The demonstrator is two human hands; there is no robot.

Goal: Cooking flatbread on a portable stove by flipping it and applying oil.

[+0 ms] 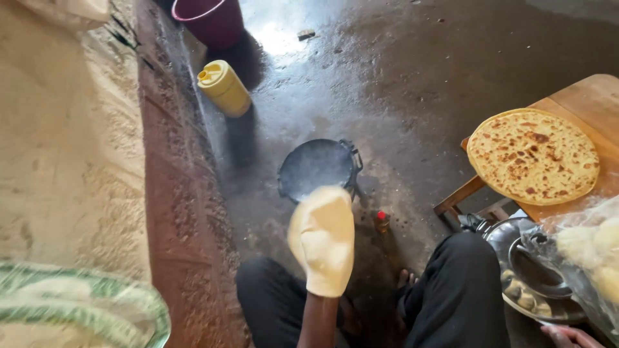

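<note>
A thin sheet of pale raw dough hangs over my left hand, which it hides completely; only the forearm shows below it. The dough is held up just in front of a round black pan that sits on the dark floor. Only the fingers of my right hand show at the bottom right edge, beside a metal plate; whether they hold anything is hidden. A cooked, brown-spotted flatbread lies on a wooden table to the right. My knees in black trousers frame the bottom.
A yellow jerrycan and a maroon bucket stand on the wet floor beyond the pan. A small red-capped bottle is by the pan. A clear bag of dough balls sits at right. A rough wall runs along the left.
</note>
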